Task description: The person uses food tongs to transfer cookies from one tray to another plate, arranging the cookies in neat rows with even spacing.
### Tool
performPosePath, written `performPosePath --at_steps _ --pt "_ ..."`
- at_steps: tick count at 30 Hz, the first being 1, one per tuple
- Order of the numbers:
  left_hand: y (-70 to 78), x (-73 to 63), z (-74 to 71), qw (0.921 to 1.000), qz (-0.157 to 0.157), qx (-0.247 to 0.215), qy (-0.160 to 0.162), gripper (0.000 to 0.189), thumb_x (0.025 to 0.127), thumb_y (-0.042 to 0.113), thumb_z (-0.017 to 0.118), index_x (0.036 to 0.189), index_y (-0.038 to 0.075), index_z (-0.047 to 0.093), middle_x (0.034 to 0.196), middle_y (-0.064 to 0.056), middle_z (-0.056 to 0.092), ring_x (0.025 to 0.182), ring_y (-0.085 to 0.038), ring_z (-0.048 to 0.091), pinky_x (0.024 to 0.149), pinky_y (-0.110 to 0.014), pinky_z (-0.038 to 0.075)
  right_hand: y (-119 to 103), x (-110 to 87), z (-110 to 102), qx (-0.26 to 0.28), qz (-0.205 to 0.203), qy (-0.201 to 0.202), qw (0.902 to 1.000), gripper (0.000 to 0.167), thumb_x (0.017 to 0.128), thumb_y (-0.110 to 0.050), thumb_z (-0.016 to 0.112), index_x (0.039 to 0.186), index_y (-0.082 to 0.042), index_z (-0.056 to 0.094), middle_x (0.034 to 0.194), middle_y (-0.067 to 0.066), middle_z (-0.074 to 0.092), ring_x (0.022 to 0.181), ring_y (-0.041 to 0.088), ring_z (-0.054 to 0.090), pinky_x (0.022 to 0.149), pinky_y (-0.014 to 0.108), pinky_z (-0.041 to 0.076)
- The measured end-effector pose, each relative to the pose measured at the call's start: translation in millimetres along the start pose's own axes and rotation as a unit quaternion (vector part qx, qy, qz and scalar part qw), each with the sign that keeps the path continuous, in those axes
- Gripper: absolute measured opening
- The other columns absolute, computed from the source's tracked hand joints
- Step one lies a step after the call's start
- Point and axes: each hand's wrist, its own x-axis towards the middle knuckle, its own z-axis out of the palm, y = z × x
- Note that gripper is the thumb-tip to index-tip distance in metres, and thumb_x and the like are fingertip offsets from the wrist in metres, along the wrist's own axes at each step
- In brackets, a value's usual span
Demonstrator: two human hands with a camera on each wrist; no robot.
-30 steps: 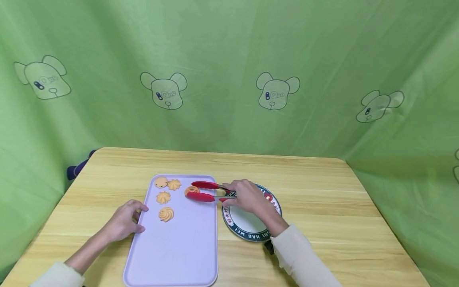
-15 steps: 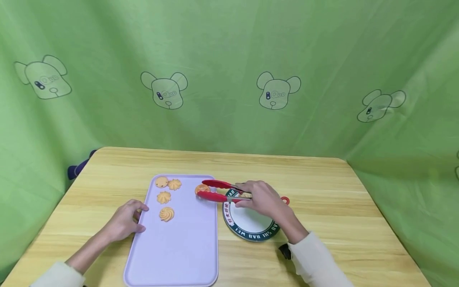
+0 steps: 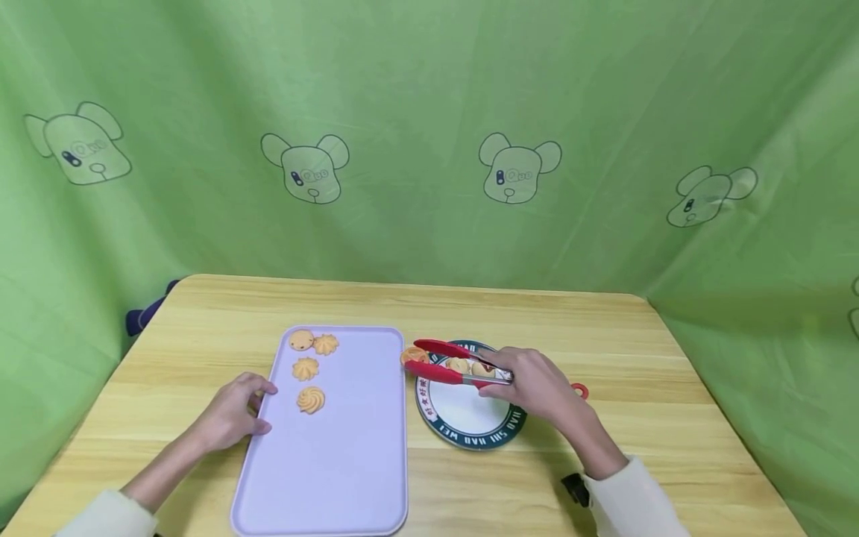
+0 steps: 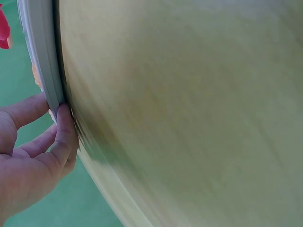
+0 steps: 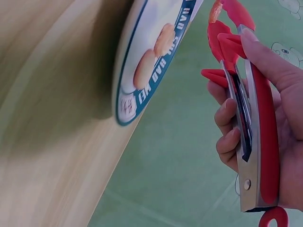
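Observation:
My left hand (image 3: 231, 414) pinches the left rim of a lilac tray (image 3: 329, 470), thumb above and fingers below in the left wrist view. Several cookies lie at the tray's far left, including a swirled cookie (image 3: 311, 400). My right hand (image 3: 537, 384) grips metal tongs with red tips (image 3: 436, 372). Between those tips is a round orange-brown cookie (image 3: 412, 356), held over the gap between the tray and the left rim of a round plate. The plate (image 3: 470, 439) has a green lettered border. Two cookies (image 5: 155, 56) rest on it, partly behind the tongs in the head view.
Tray and plate stand side by side on a wooden table (image 3: 604, 358). A green curtain (image 3: 416, 246) with bear-head outlines hangs behind and along both sides. Something dark purple (image 3: 144, 317) shows beyond the table's left edge.
My right hand has carried the tongs and the pinched cookie rightward, from above the tray to the plate's left rim. My left hand and the tray stay in place.

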Motion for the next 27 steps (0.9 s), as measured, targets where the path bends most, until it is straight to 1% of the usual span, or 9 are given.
performPosePath --at_steps 4,10,14,23,27 --pt "-0.1 0.8 0.5 1.0000 0.000 -0.003 -0.001 0.052 0.063 -0.005 0.078 0.112 -0.008 0.059 0.111 -0.019 0.056 0.085 -0.021 0.059 0.060 -0.021 0.052 8.8 -10.8 -2.1 -0.002 -0.005 0.011 0.9999 0.056 0.074 -0.035 0.079 0.122 -0.011 0.064 0.105 0.009 0.071 0.093 0.024 0.067 0.082 0.044 0.056" --pt "1.4 1.1 0.2 1.0000 -0.001 0.002 0.000 0.052 0.064 -0.005 0.078 0.112 -0.007 0.060 0.111 -0.018 0.056 0.086 -0.021 0.058 0.060 -0.021 0.052 21.6 -27.7 1.5 -0.010 -0.014 0.031 0.9994 0.056 0.072 -0.035 0.080 0.119 -0.009 0.066 0.102 0.008 0.072 0.088 0.021 0.068 0.075 0.039 0.057" --pt "2.4 1.3 -0.2 1.0000 -0.001 0.002 -0.003 0.051 0.064 -0.005 0.078 0.112 -0.007 0.059 0.110 -0.018 0.056 0.086 -0.021 0.058 0.060 -0.021 0.052 25.2 -36.6 4.3 -0.014 -0.014 0.031 0.9993 0.057 0.071 -0.035 0.080 0.119 -0.009 0.067 0.102 0.009 0.072 0.089 0.022 0.068 0.075 0.040 0.057" --pt "0.6 1.2 -1.2 1.0000 -0.002 0.004 -0.004 0.052 0.064 -0.004 0.078 0.112 -0.008 0.059 0.109 -0.018 0.056 0.085 -0.021 0.058 0.060 -0.021 0.052 26.0 -44.6 6.6 -0.016 -0.010 0.023 0.9995 0.057 0.070 -0.034 0.081 0.118 -0.007 0.067 0.104 0.011 0.072 0.094 0.026 0.068 0.081 0.044 0.056" --pt "0.1 1.2 -1.5 1.0000 -0.001 0.006 -0.004 0.052 0.063 -0.004 0.079 0.111 -0.007 0.059 0.108 -0.018 0.056 0.085 -0.021 0.058 0.060 -0.021 0.051 25.1 -44.3 8.9 -0.021 0.004 0.010 0.9997 0.059 0.070 -0.035 0.081 0.121 -0.009 0.065 0.105 0.010 0.071 0.092 0.023 0.067 0.081 0.043 0.056"
